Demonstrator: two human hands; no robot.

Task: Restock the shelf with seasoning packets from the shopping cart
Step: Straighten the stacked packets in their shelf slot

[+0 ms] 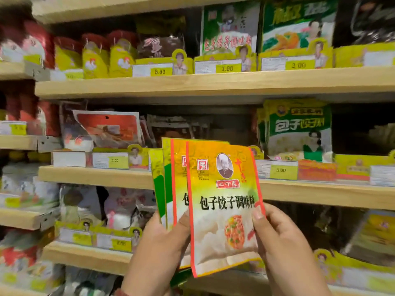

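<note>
Wooden store shelving (192,84) fills the background in several tiers, stocked with seasoning pouches behind yellow price-tag holders. All positions below are given relative to the front seasoning packet (224,206), an orange-and-yellow pouch with a chef portrait, black Chinese lettering and a picture of dumpling filling.

1. Front seasoning packet: held upright in front of the shelving, tilted slightly, overlapping the middle shelf edge behind it.
2. Rear packets (171,184): just left of and behind the front packet, fanned so that their left edges show (at least two; the exact count cannot be told).
3. Left hand (162,248): below and left of the front packet. Its fingers are curled around the lower part of the fanned stack, thumb lying on the face of the packets.
4. Right hand (284,246): at the packet's right edge. Thumb presses the front face beside the lettering; the remaining fingers are curled behind, pinching the pouch.
5. Green dumpling-seasoning pouches (299,129): above and right of the packet, standing on the middle shelf.
6. Price tag reading 3.00 (280,170): directly right of the packet's upper half.
7. Red pouches (106,129): above and left, leaning on the same shelf.
</note>
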